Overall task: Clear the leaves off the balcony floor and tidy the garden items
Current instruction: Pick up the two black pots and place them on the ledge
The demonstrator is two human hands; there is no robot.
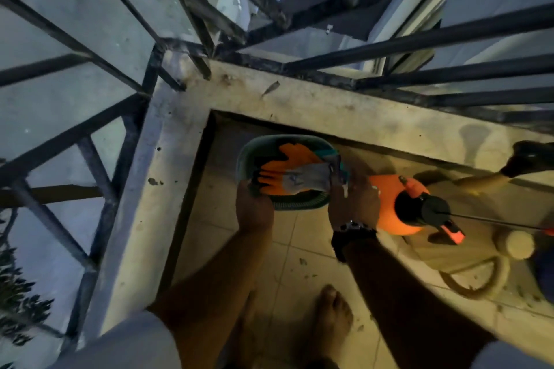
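The fingers of the left hand (254, 209) curl round the near-left rim of a green basket (248, 156), and the right hand (353, 204) grips its right edge; its fingertips are hidden under the rim, so how far they wrap I cannot tell. The basket sits low in the corner of the balcony floor (287, 249), close against the concrete ledge (299, 105), whether resting or just lifted is unclear. Inside lie orange and grey gloves (290, 174).

This looks like the tidying step: garden items gathered into the basket. The next move probably calls for settling it squarely into the corner, then releasing both hands.

Just right of the basket stands an orange sprayer (392, 204), then a beige watering can (467, 249). Small leaf scraps (302, 261) dot the tiles, so sweeping seems unfinished.
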